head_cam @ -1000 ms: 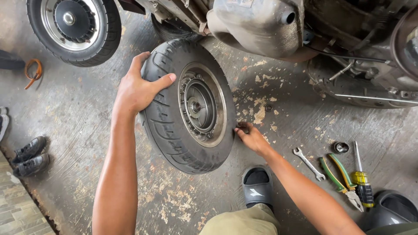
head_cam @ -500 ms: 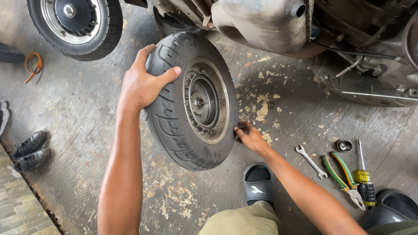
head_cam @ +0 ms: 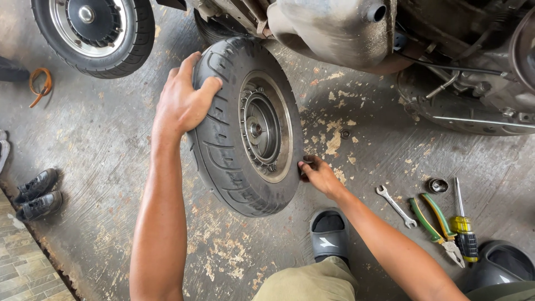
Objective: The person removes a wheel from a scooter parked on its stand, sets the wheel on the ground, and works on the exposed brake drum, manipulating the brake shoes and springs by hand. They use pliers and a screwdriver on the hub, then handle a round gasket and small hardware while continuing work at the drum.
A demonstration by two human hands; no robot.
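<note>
- Since the earlier picture the tyre (head_cam: 245,128) has turned so its hub faces more to the right, and the left hand (head_cam: 181,103) now sits higher on the tread.
- Nearest, a grey sandal (head_cam: 329,234) lies on the floor (head_cam: 111,167) below the tyre, beside the person's knee.
- The right hand (head_cam: 317,174) rests at the tyre's lower right rim, fingers (head_cam: 305,167) curled against the rubber edge; whether they pinch anything small I cannot tell.
- The tyre stands upright on the floor on its tread, its long axis running from near to far, the metal hub (head_cam: 262,128) pointing right towards the scooter.
- The left hand lies spread over the top left of the tread, thumb hooked over the edge, gripping it loosely.
- To the right, well apart from the tyre, lie a spanner (head_cam: 395,206), green pliers (head_cam: 437,223), a yellow screwdriver (head_cam: 462,223) and a small socket (head_cam: 438,185).
- Left of the tyre the floor is open up to a pair of black shoes (head_cam: 36,194).
- Farther off, the scooter body (head_cam: 345,30) overhangs the tyre's top, close to it, and a second wheel (head_cam: 95,30) stands at upper left.
</note>
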